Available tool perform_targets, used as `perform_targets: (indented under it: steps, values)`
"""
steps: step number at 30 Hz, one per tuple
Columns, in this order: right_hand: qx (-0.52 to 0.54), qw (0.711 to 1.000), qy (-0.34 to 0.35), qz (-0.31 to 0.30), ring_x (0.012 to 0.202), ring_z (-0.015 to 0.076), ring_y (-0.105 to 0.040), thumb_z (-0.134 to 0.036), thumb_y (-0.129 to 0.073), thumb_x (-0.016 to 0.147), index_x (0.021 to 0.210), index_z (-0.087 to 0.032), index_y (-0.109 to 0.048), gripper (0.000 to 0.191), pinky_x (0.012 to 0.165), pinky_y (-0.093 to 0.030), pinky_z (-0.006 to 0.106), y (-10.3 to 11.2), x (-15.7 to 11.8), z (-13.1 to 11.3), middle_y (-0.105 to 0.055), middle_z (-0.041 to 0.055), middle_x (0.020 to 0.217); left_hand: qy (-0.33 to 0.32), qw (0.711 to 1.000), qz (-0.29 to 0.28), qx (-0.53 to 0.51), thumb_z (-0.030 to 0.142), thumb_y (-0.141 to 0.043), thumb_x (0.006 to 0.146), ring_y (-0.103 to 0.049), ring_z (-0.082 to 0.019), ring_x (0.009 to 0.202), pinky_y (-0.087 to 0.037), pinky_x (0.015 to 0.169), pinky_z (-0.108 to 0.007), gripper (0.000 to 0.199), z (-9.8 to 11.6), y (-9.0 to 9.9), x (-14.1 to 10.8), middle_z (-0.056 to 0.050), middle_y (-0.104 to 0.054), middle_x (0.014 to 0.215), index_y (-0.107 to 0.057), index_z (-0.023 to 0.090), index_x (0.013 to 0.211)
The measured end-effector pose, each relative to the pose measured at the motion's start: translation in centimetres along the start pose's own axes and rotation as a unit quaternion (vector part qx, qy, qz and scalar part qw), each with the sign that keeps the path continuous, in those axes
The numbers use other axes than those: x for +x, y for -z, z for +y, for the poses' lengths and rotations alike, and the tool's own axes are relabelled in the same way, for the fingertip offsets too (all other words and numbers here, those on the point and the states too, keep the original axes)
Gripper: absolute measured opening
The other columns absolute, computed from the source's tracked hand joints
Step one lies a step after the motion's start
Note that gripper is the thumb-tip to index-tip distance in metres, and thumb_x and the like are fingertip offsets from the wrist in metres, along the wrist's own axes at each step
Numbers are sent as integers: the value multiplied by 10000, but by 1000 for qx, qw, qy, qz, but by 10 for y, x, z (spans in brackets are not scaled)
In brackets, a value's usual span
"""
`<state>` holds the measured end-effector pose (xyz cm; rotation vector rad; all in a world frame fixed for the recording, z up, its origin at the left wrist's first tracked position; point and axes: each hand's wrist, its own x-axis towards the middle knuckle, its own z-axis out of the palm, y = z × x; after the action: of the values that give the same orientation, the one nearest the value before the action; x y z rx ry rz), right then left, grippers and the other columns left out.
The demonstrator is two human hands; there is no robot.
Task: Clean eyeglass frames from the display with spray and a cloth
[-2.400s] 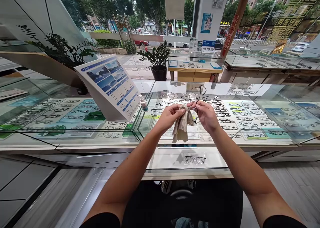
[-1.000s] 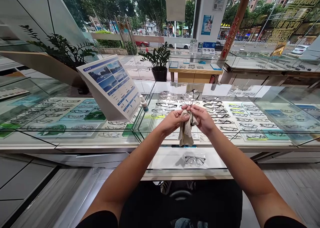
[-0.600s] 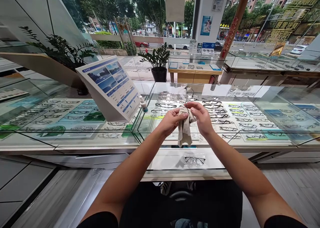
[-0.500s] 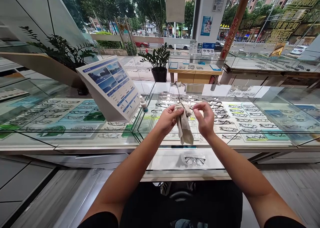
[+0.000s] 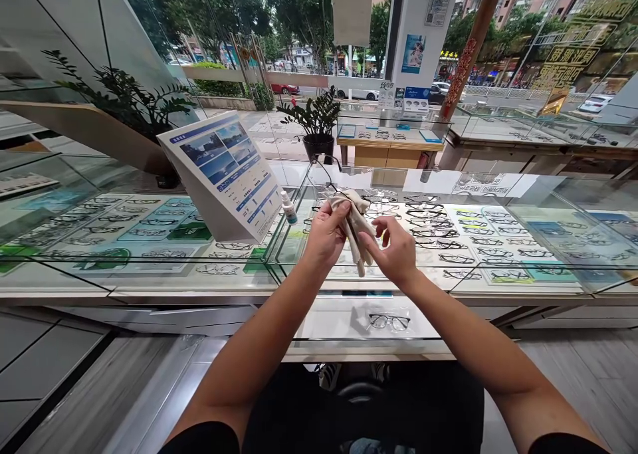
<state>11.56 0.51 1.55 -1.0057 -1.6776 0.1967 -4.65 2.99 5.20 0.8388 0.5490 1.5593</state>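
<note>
My left hand (image 5: 326,231) pinches a beige cleaning cloth (image 5: 356,228) folded around a pair of eyeglasses. The dark thin temples of the eyeglasses (image 5: 326,173) stick out past the cloth, up and away from me; the lenses are hidden in its folds. Just right of the cloth is my right hand (image 5: 396,248), its fingers bent and apart, the thumb at the cloth's edge. Both hands are above the glass display case. Below them, a second pair of glasses (image 5: 389,322) with a dark upper rim lies in a clear tray on the white lower shelf.
A small spray bottle (image 5: 288,208) stands on the glass left of my hands, beside a propped calendar-like card (image 5: 224,181). Rows of spectacle frames (image 5: 431,218) fill the case under the glass. A potted plant (image 5: 318,135) stands beyond the counter.
The cloth and eyeglasses have moved left and turned, so the temples now point up-left. My right hand has shifted slightly left and lower, its pinch at the cloth's right side loosened.
</note>
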Motion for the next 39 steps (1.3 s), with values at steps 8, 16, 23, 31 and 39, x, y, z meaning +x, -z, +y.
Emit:
perform_targets:
  steps: [8, 16, 23, 31, 39]
  values:
    - [46, 996, 34, 73, 697, 208, -513, -364, -599, 1036, 826, -277, -589, 228, 709, -408, 388, 8, 5, -1, -570, 11, 753, 8, 1000, 17, 4, 345, -1028, 640, -743, -151, 813, -577, 765, -251, 464, 3, 1, 0, -6, -816, 913, -769, 188, 992]
    - [38, 996, 48, 64, 702, 208, -500, -350, -596, 1003, 809, -280, -524, 218, 727, -399, 397, 11, 9, 4, -538, -3, 752, -7, 999, 3, 49, 436, -1072, 601, -703, -112, 750, -561, 739, -226, 532, -2, 4, 2, 13, -792, 868, -777, 177, 959]
    - [54, 992, 69, 91, 711, 224, -493, -364, -593, 1017, 765, -280, -542, 270, 748, -393, 420, 13, 12, 6, -545, 8, 731, -51, 986, -59, 149, 505, -977, 768, -660, -139, 767, -537, 747, -245, 429, -7, 10, 0, -6, -740, 860, -752, 187, 947]
    - [320, 939, -121, -43, 1059, 232, -675, -521, -753, 966, 1009, -295, -858, 253, 934, -523, 368, 15, 35, 15, -757, 39, 1115, 4, 962, -170, 215, 589, -936, 794, -626, -150, 777, -500, 729, -242, 550, -12, 6, -5, -30, -724, 898, -739, 162, 1081]
    - [448, 870, -198, -52, 1017, 205, -708, -592, -919, 805, 919, -281, -901, 332, 978, -577, 341, 16, 47, 5, -786, 25, 1023, -65, 925, -209, 311, 650, -798, 913, -685, -205, 909, -542, 828, -293, 671, -8, -9, -6, -87, -776, 1054, -705, 136, 1335]
